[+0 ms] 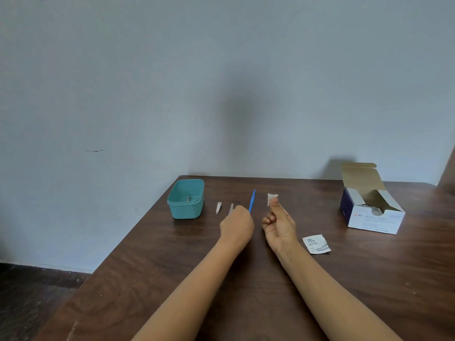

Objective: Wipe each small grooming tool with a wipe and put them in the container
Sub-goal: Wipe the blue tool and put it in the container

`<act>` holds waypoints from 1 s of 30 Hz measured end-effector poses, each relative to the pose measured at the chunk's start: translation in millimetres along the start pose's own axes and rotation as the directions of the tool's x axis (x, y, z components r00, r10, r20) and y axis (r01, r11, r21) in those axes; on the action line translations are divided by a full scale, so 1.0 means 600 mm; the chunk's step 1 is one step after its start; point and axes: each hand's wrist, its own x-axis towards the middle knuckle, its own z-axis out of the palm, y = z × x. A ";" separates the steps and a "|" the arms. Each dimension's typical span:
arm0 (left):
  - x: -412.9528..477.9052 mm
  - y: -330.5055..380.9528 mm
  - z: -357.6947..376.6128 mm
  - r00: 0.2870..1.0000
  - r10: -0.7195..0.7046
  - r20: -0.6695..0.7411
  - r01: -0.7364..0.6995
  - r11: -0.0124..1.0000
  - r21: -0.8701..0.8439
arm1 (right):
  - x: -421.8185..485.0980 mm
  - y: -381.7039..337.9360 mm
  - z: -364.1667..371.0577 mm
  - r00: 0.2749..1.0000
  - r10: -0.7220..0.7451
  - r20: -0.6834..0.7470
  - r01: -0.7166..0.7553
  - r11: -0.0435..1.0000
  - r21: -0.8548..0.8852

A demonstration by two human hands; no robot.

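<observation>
- The slim blue plastic stick-shaped grooming tool looks light and stiff, and probably a little slick. Gripping it by the lower end leaves the long upper part free for wiping.
- The left hand has its fingers curled round that lower end. The tool stands nearly upright above the dark brown wooden surface, between the two hands.
- The right hand pinches a small white crumpled wipe between thumb and fingertip, with its other fingers curled in. The wipe looks soft and limp, and it is near the blue tool but not touching it.
- The small silver metal nail clipper is likely hard, smooth and apt to slip, so it is best taken by its sides. It lies just beside the teal rounded plastic container.
- A slim grey tool shows by the left knuckles; I cannot tell whether the hand touches it.
- One thin tool lies inside the container.
</observation>
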 end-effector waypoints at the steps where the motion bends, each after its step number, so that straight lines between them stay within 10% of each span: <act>1: -0.010 -0.004 -0.001 0.999 0.009 -0.033 -0.012 0.996 -0.090 | -0.003 -0.001 -0.001 1.000 0.011 0.014 -0.011 1.000 -0.001; 9: -0.119 -0.008 -0.016 0.983 0.093 -0.159 -0.171 0.777 -0.605 | -0.056 -0.026 -0.029 0.993 0.100 0.060 -0.093 0.990 -0.110; 30: -0.199 -0.008 0.019 0.923 0.250 -0.293 -0.381 0.707 -0.596 | -0.153 -0.114 -0.081 0.988 0.125 0.086 -0.087 0.932 -0.352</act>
